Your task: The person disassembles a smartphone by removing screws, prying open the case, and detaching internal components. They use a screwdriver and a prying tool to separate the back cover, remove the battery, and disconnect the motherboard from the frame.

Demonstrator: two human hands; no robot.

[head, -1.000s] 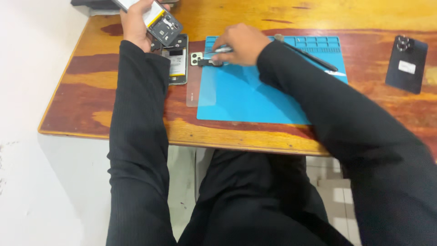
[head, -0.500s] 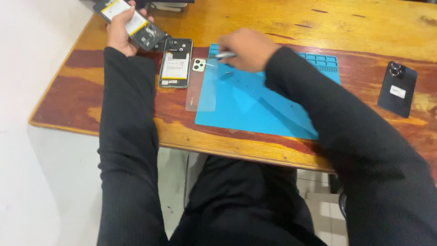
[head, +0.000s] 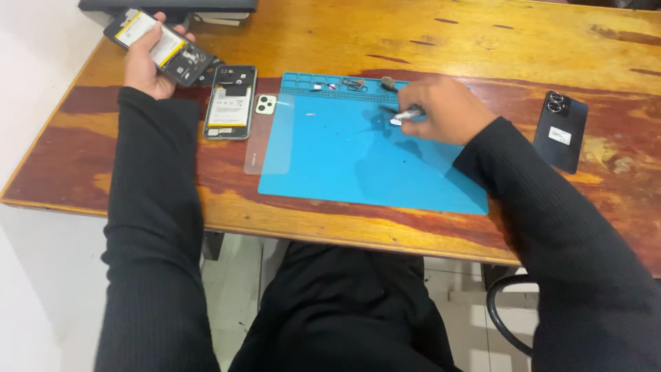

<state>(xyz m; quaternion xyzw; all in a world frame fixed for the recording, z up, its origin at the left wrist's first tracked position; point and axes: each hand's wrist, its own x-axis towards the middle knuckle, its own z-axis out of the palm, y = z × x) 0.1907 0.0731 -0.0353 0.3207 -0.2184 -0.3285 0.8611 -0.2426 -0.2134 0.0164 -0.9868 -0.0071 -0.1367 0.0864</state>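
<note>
Head view: right hand (head: 441, 110) now mid-mat (head: 358, 158), fingers clamped on tweezers (head: 406, 115); left hand (head: 146, 65) lifted, gripping opened phone (head: 160, 47).

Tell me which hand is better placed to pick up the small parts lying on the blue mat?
Probably the right hand: it rests over the blue mat, holding a small metal tool near the small parts. The left hand is off the mat, holding an opened phone.

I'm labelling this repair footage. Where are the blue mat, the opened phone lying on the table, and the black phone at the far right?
blue mat (head: 344, 172), head view, bare middle.
opened phone (head: 229, 105), head view, battery.
black phone (head: 561, 132), head view, back cover.
</note>
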